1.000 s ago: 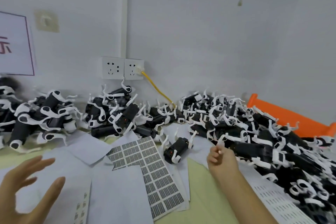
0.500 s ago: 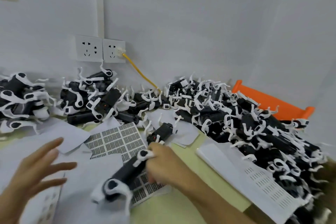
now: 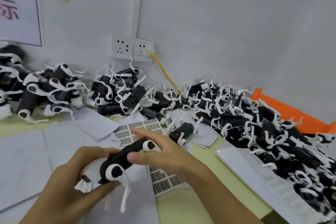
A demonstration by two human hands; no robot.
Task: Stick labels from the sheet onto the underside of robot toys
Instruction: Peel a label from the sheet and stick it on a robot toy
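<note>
Toy in hand: black-and-white robot toy (image 3: pixel 125 158) lies slantwise above the near middle of the worktop (image 3: pixel 181 205), held up off the papers between both hands, one white leg hanging down from its near end
Left hand: left hand (image 3: pixel 72 187) grasps the toy's near end, fingers curled over the top and thumb underneath, beside a white wheel-like joint
Right hand: right hand (image 3: pixel 163 152) grasps the far end, thumb pressed on the black body, fingers stretched past the other white joint
Label sheet: label sheet (image 3: pixel 140 129) lies flat on the worktop under and behind the hands, rows of small dark printed labels showing both beyond the fingers and below the right wrist
Loose toy: single robot toy (image 3: pixel 181 131) lies on white paper just beyond the right hand, apart from the heaps
Heaps: big pile of toys (image 3: pixel 254 125) runs along the right edge towards the far corner; smaller pile (image 3: pixel 123 94) sits at the back under the wall sockets (image 3: pixel 132 50); another pile (image 3: pixel 41 92) sits at the far left
Papers: white backing sheets (image 3: pixel 25 160) cover the left part of the worktop; a perforated white sheet (image 3: pixel 283 192) lies along the near right edge
Behind the right pile: orange crate (image 3: pixel 291 112) against the wall
Cable: yellow cable (image 3: pixel 167 76) drops from the right socket into the toys
</note>
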